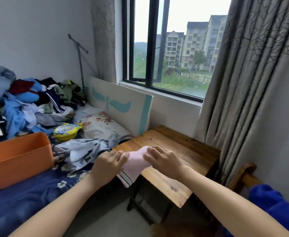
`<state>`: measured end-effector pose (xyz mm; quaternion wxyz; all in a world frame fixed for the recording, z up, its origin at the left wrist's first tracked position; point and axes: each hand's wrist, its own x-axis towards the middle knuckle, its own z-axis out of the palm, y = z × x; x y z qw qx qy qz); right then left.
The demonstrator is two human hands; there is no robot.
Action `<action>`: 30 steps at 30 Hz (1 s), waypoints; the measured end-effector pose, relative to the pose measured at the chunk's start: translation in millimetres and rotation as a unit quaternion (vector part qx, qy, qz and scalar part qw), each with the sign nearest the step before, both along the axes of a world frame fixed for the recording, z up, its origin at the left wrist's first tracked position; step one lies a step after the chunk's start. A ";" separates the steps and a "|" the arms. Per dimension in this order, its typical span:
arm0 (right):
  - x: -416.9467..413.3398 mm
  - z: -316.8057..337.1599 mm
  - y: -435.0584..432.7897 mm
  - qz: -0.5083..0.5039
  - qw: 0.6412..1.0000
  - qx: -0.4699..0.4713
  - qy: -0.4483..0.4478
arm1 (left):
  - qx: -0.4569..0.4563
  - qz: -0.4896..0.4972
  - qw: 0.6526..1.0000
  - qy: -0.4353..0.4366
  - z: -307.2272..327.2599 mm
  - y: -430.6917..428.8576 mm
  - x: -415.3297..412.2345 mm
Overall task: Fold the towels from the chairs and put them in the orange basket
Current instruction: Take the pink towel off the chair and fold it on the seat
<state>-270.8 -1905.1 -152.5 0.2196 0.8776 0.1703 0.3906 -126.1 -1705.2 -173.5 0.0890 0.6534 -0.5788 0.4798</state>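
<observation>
One pink towel (135, 162) lay over the near left corner of the wooden table (174, 144), held between two hands. Its grey-striped end hung down past the table's edge. The left hand (107, 165) was at the towel's left side, just off the table's corner, with its fingers curled onto the cloth in a grip. The right hand (164, 159) was above the tabletop at the towel's right side, its fingers bent over the upper fold and holding it. The towel bunched up between the two hands, which were close together but not touching.

One orange basket (17, 156) stood well to the left of the table, on the bed (29, 199) that ran along the table's left side. I could not tell what was in it. One blue cloth (273, 207) lay to the right of the table and nearer the person, beside the wooden frame of one chair (244, 173). One flowered pillow (102, 125) lay just left of the table's far corner, and a pile of clothes (29, 103) lay farther left beyond it.
</observation>
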 end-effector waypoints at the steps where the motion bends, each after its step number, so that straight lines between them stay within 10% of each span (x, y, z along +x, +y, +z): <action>1: 6.3 1.7 6.3 0.006 1.000 0.000 0.003 | 0.002 0.009 1.000 0.009 0.7 9.3 2.5; 30: 344.7 -33.1 269.6 0.316 0.938 -0.004 0.139 | 0.049 0.365 0.920 0.130 -24.1 319.8 173.8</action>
